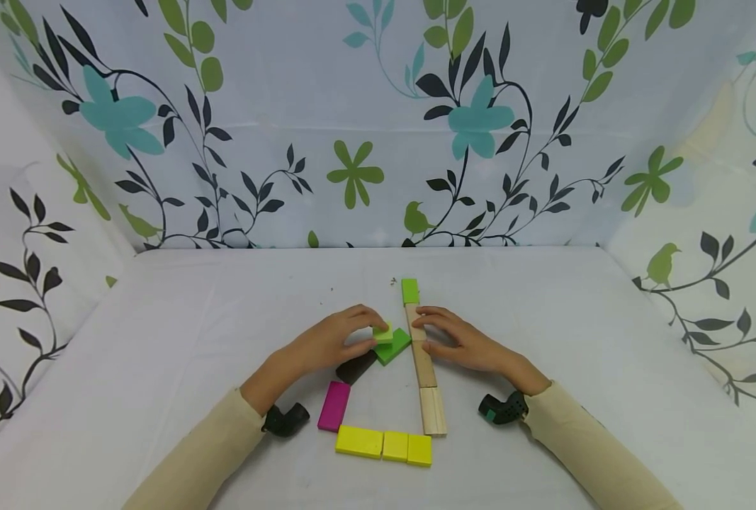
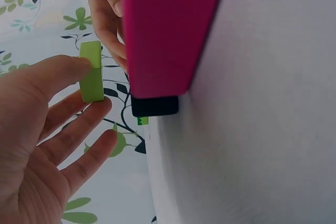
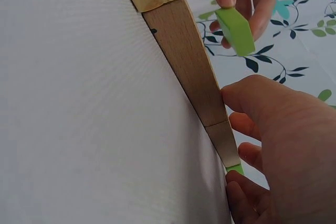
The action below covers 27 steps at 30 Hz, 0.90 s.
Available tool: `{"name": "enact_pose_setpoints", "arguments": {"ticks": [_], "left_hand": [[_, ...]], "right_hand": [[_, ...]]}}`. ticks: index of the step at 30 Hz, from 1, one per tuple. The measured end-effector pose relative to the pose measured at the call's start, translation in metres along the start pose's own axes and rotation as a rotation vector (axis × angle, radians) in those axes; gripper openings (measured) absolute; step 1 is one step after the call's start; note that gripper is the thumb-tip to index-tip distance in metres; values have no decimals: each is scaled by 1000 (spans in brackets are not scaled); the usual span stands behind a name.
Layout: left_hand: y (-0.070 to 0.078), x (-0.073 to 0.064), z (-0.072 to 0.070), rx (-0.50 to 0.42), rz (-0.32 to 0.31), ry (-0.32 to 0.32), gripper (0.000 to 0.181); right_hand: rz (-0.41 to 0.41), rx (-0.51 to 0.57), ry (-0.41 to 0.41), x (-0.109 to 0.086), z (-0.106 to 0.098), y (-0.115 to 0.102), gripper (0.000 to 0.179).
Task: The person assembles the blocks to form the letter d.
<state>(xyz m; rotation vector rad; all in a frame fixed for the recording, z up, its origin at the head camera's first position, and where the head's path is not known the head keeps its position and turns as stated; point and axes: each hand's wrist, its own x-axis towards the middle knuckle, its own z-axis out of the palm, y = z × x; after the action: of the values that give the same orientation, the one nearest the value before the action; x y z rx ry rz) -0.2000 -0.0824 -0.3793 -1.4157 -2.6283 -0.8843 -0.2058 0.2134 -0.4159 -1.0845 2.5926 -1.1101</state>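
Note:
My left hand (image 1: 333,340) pinches a small light green block (image 2: 92,72) between thumb and fingers, above a darker green block (image 1: 395,346). In the right wrist view this light green block hangs clear of the table. My right hand (image 1: 467,343) lies beside a row of wooden blocks (image 1: 424,365), its thumb and fingertips at the row's right edge, holding nothing. A bright green block (image 1: 410,290) tops the row's far end. The darker green block slants against the row. Next to it lies a dark brown block (image 1: 354,369), followed by a magenta block (image 1: 334,406).
Across the near side runs a line of yellow blocks (image 1: 358,440). Together the blocks form an outline on the white cloth (image 1: 256,297). A patterned curtain (image 1: 263,71) rises behind the table. Each wrist carries a small black camera (image 1: 286,421).

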Motion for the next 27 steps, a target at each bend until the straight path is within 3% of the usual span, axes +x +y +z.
{"name": "enact_pose_setpoints", "arguments": {"ticks": [13,27], "left_hand": [[17,-5,3,37,24,-31,27],[37,-3,10,46,135,-64,27]], "right_hand": [[10,1,6,-1,1,0,39],[5,-3,6,-1,1,0,39]]}}
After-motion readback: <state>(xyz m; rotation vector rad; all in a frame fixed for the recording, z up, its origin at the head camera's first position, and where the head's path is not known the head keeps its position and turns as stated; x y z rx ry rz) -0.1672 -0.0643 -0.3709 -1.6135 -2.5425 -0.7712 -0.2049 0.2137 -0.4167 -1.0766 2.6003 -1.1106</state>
